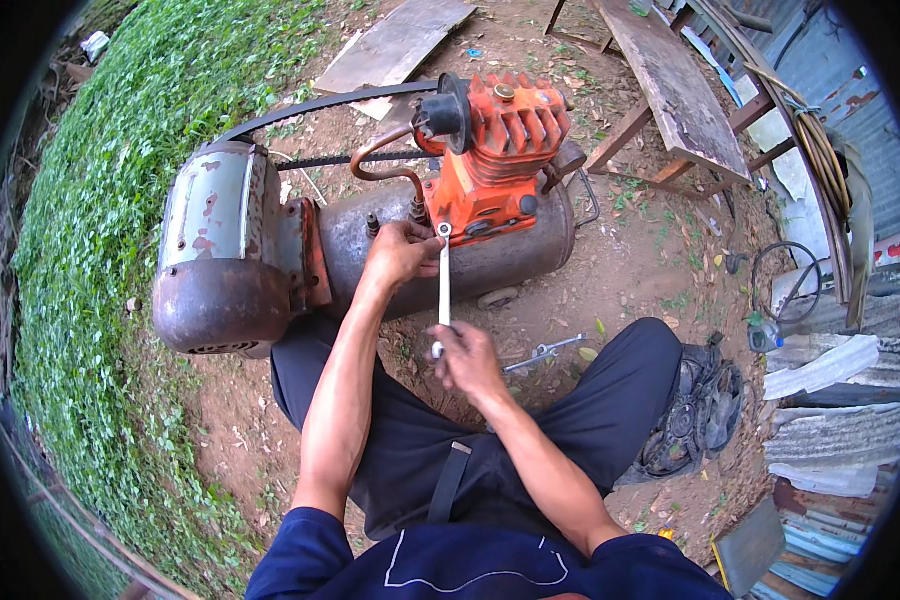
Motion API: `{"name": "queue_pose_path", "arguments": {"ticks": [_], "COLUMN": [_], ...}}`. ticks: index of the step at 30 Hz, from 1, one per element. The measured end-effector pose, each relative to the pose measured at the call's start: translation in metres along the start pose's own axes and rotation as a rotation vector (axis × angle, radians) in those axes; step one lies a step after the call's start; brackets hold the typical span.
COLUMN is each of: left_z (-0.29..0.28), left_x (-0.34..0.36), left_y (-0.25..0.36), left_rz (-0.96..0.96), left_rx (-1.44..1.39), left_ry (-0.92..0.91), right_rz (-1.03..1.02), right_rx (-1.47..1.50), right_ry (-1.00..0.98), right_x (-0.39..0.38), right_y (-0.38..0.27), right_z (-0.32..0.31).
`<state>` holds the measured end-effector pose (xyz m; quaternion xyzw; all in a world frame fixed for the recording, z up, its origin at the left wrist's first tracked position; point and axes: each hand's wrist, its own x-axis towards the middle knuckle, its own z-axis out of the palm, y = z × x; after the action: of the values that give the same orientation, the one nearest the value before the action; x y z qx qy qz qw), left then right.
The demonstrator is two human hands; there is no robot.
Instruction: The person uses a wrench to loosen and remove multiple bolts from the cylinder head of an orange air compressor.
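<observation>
An air compressor lies ahead of me on the ground, with an orange pump on top of its dark rusty tank. A combination wrench points away from me, its ring end at the foot of the pump. My right hand grips the lower end of this wrench. Beside the ring end, the bent fingers of my left hand pinch the wrench's head; part of these fingers is hidden. A bent copper pipe and a small brass-coloured fitting are close to the left hand.
Left of the pump sits a grey, rusty electric motor, with a black belt running over to the pump. Another wrench lies on the soil between my legs. A wooden bench and corrugated sheets stand at the right.
</observation>
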<state>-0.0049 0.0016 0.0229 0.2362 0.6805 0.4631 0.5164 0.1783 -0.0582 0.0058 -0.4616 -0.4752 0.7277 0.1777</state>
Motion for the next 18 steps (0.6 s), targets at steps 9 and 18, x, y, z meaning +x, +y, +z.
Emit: {"name": "queue_pose_path", "arguments": {"ticks": [9,18], "left_z": [0.006,0.001], "left_x": [0.000,0.006], "left_y": [-0.007,-0.015], "left_rz": [0.010,0.085], "left_rx": [-0.023,-0.068], "left_ry": [0.062,0.013], "right_rz": [-0.001,-0.036], "right_rx": [-0.076,-0.023], "right_ry": [-0.123,0.048], "right_x": [0.008,0.070], "right_y": [-0.004,-0.061], "right_z": [-0.054,-0.156]}}
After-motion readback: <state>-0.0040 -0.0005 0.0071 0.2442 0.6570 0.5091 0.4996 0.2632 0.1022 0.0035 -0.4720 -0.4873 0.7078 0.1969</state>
